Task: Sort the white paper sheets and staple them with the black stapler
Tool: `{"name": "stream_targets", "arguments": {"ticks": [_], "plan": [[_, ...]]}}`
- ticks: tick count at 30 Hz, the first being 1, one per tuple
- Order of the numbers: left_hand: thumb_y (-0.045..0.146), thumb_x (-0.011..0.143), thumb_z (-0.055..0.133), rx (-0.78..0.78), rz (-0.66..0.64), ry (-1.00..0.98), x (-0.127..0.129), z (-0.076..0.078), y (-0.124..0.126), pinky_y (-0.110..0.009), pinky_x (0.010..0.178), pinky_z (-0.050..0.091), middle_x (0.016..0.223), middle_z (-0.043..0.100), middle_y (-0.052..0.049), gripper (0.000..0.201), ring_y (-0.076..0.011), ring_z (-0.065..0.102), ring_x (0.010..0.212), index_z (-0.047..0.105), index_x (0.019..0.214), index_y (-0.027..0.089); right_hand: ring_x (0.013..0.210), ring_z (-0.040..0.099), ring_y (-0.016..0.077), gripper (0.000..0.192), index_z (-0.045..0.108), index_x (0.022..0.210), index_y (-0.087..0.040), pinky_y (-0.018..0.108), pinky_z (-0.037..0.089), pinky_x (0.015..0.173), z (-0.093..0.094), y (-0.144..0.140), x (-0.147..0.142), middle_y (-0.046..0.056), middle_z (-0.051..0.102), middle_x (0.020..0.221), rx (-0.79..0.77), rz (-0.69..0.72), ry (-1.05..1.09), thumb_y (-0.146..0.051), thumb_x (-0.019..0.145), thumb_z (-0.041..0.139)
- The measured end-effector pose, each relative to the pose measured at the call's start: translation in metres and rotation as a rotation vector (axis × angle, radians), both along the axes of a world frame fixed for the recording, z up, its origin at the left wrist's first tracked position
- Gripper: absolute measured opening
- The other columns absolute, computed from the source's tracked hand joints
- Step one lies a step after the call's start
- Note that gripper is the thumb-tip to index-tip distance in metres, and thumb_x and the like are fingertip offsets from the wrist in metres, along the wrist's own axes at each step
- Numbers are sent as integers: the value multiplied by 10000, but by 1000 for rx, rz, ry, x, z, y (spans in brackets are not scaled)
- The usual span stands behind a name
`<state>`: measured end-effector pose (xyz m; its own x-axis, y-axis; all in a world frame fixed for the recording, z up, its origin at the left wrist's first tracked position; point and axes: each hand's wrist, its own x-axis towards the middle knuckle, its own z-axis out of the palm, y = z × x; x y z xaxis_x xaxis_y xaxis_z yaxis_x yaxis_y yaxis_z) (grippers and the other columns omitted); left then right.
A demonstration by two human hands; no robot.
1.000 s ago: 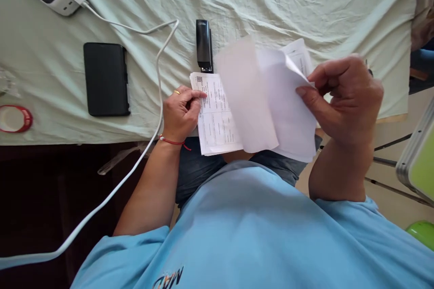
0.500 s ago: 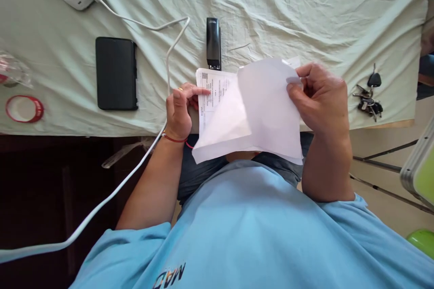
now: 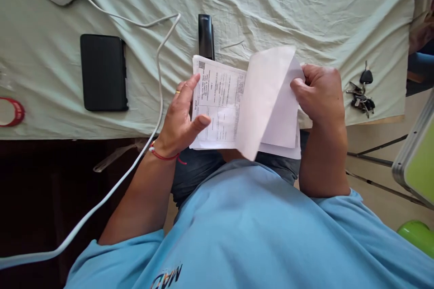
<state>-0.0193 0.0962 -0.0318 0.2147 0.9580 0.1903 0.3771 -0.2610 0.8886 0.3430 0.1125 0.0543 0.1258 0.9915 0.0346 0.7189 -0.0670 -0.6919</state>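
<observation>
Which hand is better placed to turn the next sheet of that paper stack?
Right, probably. The right hand already pinches the lifted sheets at their right edge. The left hand grips the stack at its left edge, steadying it.

- I see bare cloth beyond the papers: open passage.
- Stapler touches the papers' far edge.
- Cable and phone obstruct left; keys right.

Shirt: upside-down letters "MAD". Printed form: text too small.
</observation>
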Motion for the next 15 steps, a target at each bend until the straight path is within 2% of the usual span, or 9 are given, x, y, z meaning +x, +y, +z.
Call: {"name": "stream_targets", "arguments": {"ticks": [3, 5, 8, 10, 12, 15], "plan": [[1163, 760, 745, -15, -38, 23, 11, 16, -10, -676, 1436, 475, 1731, 623, -229, 1308, -512, 564, 1697, 651, 1680, 239, 667, 442, 186, 421, 481, 652, -278, 389, 401, 638, 2, -1, -4, 0, 389, 610, 0, -2, -26, -290, 934, 794], [1105, 764, 829, -1, -35, 70, 25, 26, -17, -707, 1450, 451, 1733, 616, -221, 1263, -518, 551, 1704, 654, 1659, 231, 686, 470, 194, 419, 474, 653, -277, 400, 404, 662, 2, -1, -8, 2, 402, 626, -2, -15, -31, -248, 912, 801], [1002, 785, 929, 49, 20, 66, 53, 36, -28, -689, 1431, 485, 1707, 619, -193, 1110, -514, 567, 1693, 693, 1584, 269, 739, 553, 225, 256, 628, 737, -289, 405, 424, 693, 0, -1, -14, 2, 475, 648, 22, -23, 10, -211, 895, 814], [960, 758, 985, 78, 88, 80, 69, 39, -31, -718, 1428, 473, 1705, 604, -197, 1096, -543, 539, 1705, 694, 1557, 268, 781, 606, 243, 146, 728, 843, -304, 402, 450, 718, -1, 0, -17, -5, 495, 648, 41, -20, 47, -212, 906, 823], [901, 759, 1028, 89, 124, 120, 78, 39, -28, -732, 1438, 443, 1696, 604, -211, 1068, -565, 493, 1726, 692, 1535, 249, 781, 620, 244, 117, 778, 915, -315, 402, 463, 732, 1, 0, -19, -17, 483, 634, 44, -13, 60, -215, 914, 837], [724, 878, 1028, 58, 113, 192, 70, 34, -14, -690, 1407, 477, 1587, 684, -202, 804, -529, 561, 1650, 733, 1429, 219, 717, 572, 222, 110, 811, 946, -321, 402, 450, 712, 6, -2, -18, -31, 467, 613, 24, 8, 51, -228, 916, 861]]}}
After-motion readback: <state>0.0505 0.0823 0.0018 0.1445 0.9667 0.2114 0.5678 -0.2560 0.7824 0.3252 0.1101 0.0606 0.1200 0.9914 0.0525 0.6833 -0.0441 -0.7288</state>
